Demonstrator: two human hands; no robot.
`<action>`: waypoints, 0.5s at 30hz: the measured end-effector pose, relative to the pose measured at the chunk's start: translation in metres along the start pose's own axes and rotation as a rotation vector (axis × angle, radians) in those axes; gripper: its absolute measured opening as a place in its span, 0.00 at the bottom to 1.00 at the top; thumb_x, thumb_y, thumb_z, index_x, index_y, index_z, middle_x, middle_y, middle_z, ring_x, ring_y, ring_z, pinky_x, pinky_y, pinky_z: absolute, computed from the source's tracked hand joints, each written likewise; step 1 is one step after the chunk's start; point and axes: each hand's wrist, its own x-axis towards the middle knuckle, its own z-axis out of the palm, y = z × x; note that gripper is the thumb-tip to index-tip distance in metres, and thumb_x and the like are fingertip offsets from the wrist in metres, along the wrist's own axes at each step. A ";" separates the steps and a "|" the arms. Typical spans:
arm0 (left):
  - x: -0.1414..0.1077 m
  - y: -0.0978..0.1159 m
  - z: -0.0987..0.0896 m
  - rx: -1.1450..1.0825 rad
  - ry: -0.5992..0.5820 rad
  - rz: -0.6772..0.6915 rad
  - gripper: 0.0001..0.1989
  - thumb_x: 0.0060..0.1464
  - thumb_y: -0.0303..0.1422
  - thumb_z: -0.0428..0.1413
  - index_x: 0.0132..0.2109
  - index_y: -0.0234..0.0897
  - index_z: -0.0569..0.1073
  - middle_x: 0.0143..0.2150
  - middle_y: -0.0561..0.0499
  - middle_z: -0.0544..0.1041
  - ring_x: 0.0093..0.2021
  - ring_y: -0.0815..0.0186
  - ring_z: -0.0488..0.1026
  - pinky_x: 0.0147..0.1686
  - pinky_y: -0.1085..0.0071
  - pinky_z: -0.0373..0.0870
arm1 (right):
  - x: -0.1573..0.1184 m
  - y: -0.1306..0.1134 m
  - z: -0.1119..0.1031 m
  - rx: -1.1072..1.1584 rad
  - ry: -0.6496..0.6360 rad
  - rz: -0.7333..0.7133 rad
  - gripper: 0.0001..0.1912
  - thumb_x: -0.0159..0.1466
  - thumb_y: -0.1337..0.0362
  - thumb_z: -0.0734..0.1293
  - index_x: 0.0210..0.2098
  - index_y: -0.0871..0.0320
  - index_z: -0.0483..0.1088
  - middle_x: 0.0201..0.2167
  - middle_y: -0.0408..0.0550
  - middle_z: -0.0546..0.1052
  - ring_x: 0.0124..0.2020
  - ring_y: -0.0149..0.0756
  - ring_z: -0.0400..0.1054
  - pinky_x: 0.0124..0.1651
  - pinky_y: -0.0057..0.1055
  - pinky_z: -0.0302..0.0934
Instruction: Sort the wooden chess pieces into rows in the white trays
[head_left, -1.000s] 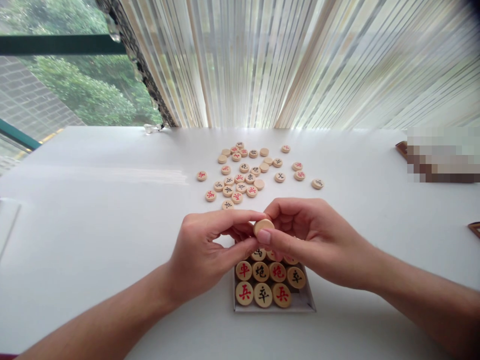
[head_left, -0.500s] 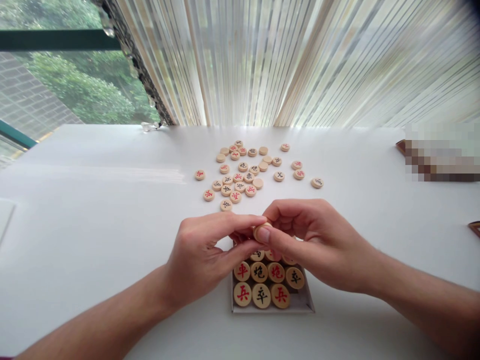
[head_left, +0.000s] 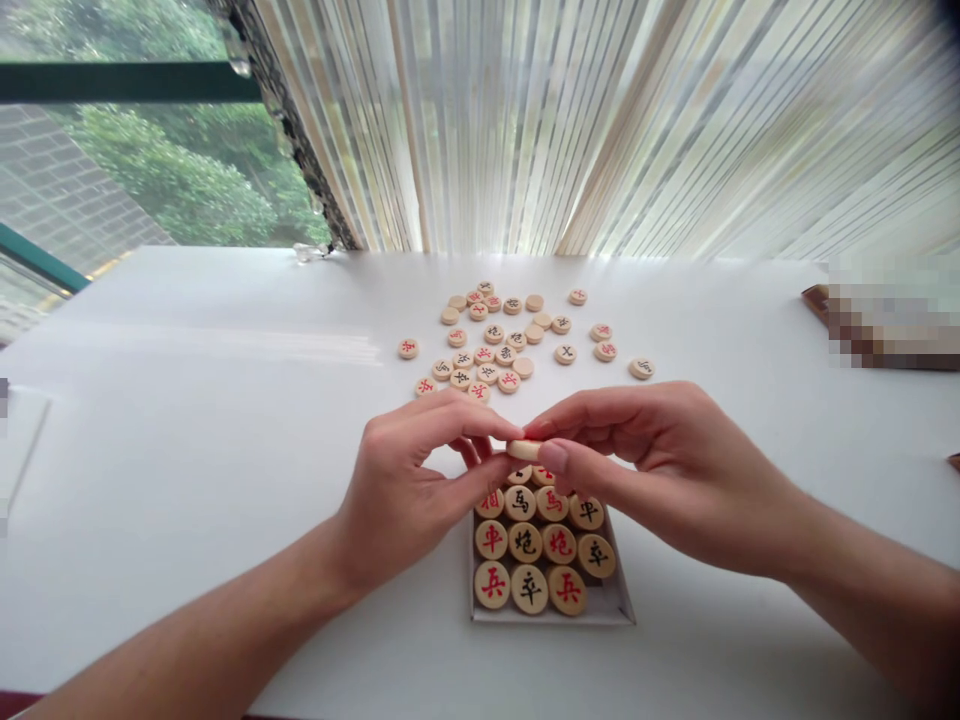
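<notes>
Between the fingertips of both hands is a round wooden Chinese chess piece (head_left: 525,449), seen edge-on with a little red on its upper face. My left hand (head_left: 420,465) pinches its left side, and my right hand (head_left: 637,460) grips its right side with thumb and fingers. Just below them lies a shallow box (head_left: 611,605) with rows of pieces face up, marked in red and black. A red-marked piece (head_left: 567,590) ends the nearest row, with a bare spot at its right. My hands cover the box's far part.
Several smaller chess pieces (head_left: 493,333) lie scattered beyond my hands on the white table (head_left: 225,440), some face down. A brown-edged object (head_left: 892,358), partly blurred out, lies at the far right. String curtains (head_left: 510,130) hang behind the table.
The piece has turned from a tilt to nearly level, its edge now toward me. My hands have shifted slightly, uncovering more of the box's rows. The whole view has moved a little.
</notes>
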 end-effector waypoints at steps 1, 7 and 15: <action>0.000 0.000 -0.001 0.026 -0.001 0.042 0.06 0.59 0.23 0.68 0.42 0.38 0.83 0.36 0.50 0.83 0.34 0.68 0.79 0.33 0.73 0.80 | 0.000 0.000 -0.002 -0.012 -0.014 0.003 0.11 0.66 0.54 0.77 0.39 0.55 0.85 0.28 0.47 0.82 0.29 0.36 0.74 0.29 0.29 0.68; -0.001 0.000 -0.003 0.212 -0.054 0.296 0.07 0.61 0.21 0.66 0.42 0.37 0.84 0.39 0.49 0.82 0.35 0.69 0.81 0.36 0.76 0.80 | 0.000 0.001 -0.011 -0.018 -0.175 0.119 0.09 0.65 0.57 0.78 0.42 0.53 0.87 0.31 0.46 0.85 0.33 0.40 0.80 0.34 0.31 0.74; -0.005 -0.004 0.000 0.208 -0.142 0.359 0.05 0.62 0.23 0.64 0.43 0.37 0.82 0.38 0.48 0.82 0.35 0.68 0.81 0.35 0.75 0.80 | -0.005 -0.010 -0.009 -0.272 -0.190 0.064 0.04 0.62 0.64 0.75 0.35 0.57 0.83 0.26 0.45 0.83 0.27 0.35 0.76 0.28 0.28 0.70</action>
